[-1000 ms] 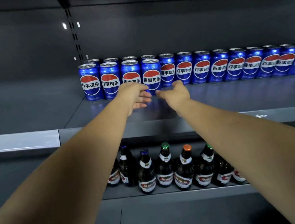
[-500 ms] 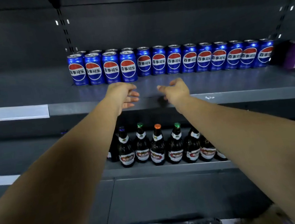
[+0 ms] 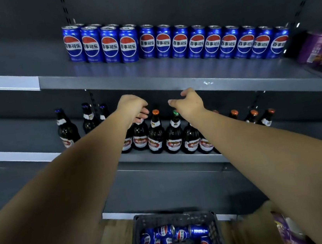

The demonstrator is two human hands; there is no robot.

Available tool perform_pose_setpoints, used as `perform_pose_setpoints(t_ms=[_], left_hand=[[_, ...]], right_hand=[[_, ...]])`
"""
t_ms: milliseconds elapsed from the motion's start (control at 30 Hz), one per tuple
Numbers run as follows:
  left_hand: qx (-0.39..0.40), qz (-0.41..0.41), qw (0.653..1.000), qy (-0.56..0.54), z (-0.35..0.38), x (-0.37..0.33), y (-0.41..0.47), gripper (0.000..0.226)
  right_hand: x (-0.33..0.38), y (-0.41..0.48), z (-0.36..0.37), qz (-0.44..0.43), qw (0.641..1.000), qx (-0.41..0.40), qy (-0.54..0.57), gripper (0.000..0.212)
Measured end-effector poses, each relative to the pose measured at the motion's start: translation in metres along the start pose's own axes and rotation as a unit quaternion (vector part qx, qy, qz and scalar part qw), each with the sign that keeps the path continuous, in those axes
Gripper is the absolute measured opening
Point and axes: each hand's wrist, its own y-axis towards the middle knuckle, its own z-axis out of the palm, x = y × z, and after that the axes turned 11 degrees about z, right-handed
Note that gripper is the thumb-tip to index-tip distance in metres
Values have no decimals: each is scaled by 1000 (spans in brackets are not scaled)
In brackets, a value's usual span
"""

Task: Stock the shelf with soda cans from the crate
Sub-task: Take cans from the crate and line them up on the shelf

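Head view.
Item 1: left hand (image 3: 133,110) and right hand (image 3: 189,104), fingers loosely curled, holding nothing, just in front of the beer bottles (image 3: 156,136).
Item 2: soda cans (image 3: 182,233) lie jumbled in the crate (image 3: 167,216); shelved cans (image 3: 166,42) stand toward the upper shelf (image 3: 170,74) back edge.
Risks, as I judge: hands dropping toward the crate could clip bottle necks, and cans lying on their sides may slip when grabbed.

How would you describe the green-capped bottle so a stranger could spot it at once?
Find the upper shelf lined with blue soda cans, then drop to the lower shelf of dark brown bottles. In the front cluster, just below the right hand, stands the green-capped bottle, right of an orange-capped bottle. It shows the only green cap in view; the others visible are orange or blue.
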Motion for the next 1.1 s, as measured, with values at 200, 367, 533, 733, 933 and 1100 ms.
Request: perform_pose_setpoints(t_ms=[200,367,533,733,933,1100], left_hand=[[57,70,986,137,14,35,-1,16],[114,139,942,284,16,68,-5,19],[184,127,902,369,9,108,-11,17],[300,32,863,406,1,173,-11,18],[427,-95,770,465,8,238,-32,30],[450,-106,740,489,19,286,-56,39]], right_hand=[[-27,-12,4,17,998,-1,-61,50],[-51,-16,29,62,986,72,-138,28],[-79,-18,48,95,959,140,-227,36],[-134,-20,66,150,858,260,-417,45],[-192,-25,75,200,822,290,-447,37],[-235,-35,93,245,822,294,-422,20]])
